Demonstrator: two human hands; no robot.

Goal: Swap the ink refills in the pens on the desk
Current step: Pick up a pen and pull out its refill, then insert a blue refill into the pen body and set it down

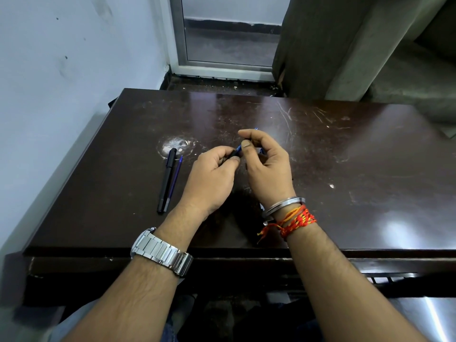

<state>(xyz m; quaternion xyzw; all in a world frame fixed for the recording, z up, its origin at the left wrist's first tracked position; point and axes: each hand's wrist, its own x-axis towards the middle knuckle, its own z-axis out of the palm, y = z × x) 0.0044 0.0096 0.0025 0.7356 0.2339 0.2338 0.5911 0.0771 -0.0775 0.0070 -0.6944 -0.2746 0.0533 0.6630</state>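
Forearms [138, 304], two, nearest the lens; steel watch [161, 251] on the left wrist, bangle [283, 204] and red threads [296, 220] on the right. Desk [345, 169]: dark, glossy, scratched. Left hand [209, 183] curled round a dark end-piece [232, 154]; right hand [267, 169] pinched the blue pen [238, 148] by its barrel, the two meeting above the desk's middle. Black pen [166, 180] lay left of the hands, loose refill [175, 178] just beside it. Judged: pens light, stiff, smooth — apt to slip; grip barrels near the joint. Refill thin, bendable — take it mid-shaft, not by the tip.
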